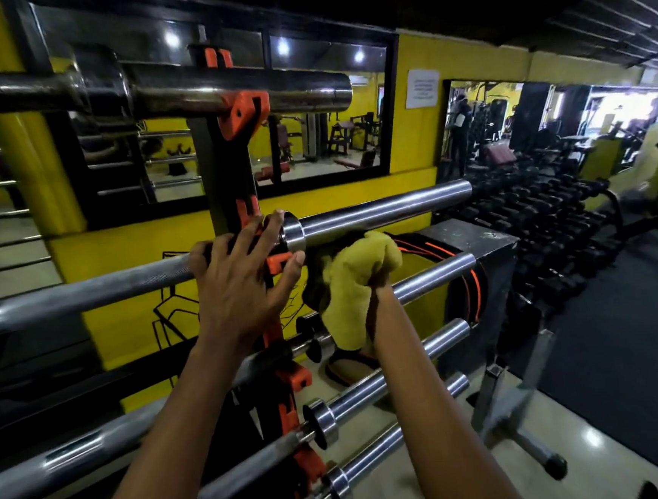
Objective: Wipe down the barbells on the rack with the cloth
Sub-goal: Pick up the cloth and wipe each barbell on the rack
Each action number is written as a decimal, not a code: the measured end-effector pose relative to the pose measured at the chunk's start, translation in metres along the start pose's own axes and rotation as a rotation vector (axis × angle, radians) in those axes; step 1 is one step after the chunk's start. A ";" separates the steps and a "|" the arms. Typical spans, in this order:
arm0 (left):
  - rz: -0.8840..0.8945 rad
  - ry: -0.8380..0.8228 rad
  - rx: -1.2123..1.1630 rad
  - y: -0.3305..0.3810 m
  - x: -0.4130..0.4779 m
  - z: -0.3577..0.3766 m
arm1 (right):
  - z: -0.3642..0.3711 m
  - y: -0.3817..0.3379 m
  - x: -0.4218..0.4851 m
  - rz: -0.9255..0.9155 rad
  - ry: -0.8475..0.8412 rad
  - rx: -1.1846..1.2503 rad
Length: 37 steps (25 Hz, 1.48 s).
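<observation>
Several chrome barbells lie across a black upright rack (221, 167) with orange hooks. My left hand (239, 284) rests on the middle barbell (379, 210), fingers spread over its shaft and collar by the rack post. My right hand (379, 280) is mostly hidden inside a bunched yellow cloth (355, 282), held just under that barbell's sleeve. A thick barbell (236, 87) sits above, and more barbells (370, 391) lie below.
A yellow wall with mirrors (311, 140) stands behind the rack. A dark metal box (477, 253) sits to the right of the bar ends, with a dumbbell rack (554, 231) beyond. A grey bench frame (518, 419) stands on the floor at lower right.
</observation>
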<state>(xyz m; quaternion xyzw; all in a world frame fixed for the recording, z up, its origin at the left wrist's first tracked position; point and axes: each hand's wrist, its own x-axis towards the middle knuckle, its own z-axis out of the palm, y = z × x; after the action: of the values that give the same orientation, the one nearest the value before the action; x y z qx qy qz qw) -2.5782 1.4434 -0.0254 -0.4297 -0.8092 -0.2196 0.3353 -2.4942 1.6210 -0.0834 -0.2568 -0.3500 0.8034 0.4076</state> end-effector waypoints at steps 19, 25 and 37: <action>-0.023 -0.111 -0.336 0.013 0.015 -0.003 | 0.075 -0.122 0.035 -0.844 -0.189 -1.755; 0.042 -0.121 -0.179 0.021 0.027 -0.019 | 0.050 -0.150 0.051 -0.758 -0.247 -1.596; 0.307 -0.403 0.150 0.042 0.096 0.001 | -0.001 -0.051 0.052 -0.965 0.353 -0.734</action>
<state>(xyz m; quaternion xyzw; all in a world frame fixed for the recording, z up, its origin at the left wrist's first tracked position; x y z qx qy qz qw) -2.5816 1.5190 0.0468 -0.5564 -0.7991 -0.0157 0.2274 -2.4969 1.6869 -0.0511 -0.3219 -0.6067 0.3023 0.6610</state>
